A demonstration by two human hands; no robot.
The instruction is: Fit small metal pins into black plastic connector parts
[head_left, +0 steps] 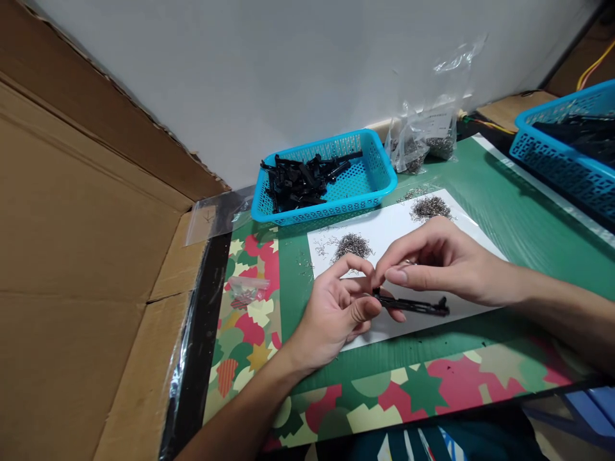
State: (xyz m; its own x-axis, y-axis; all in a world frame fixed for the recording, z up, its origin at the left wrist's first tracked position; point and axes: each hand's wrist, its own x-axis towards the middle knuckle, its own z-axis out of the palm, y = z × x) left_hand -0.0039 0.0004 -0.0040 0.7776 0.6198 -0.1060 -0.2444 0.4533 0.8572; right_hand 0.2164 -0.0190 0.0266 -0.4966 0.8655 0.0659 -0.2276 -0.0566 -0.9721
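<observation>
One black part (416,306), long axis nearly crosswise, free end pointing right.

captured from the person's head in a single view, facing forward and down across a green work surface (542,250) at close range. centered a little left of and above the left hand (331,307) and right hand (451,262), both within near reach of the lens. framed at left by a tall cardboard panel (72,224), close by, and at the back by a pale wall (240,77). angled steeply enough to include the work surface's near edge, slanting up toward the right, and dark cloth (500,438) below.
</observation>
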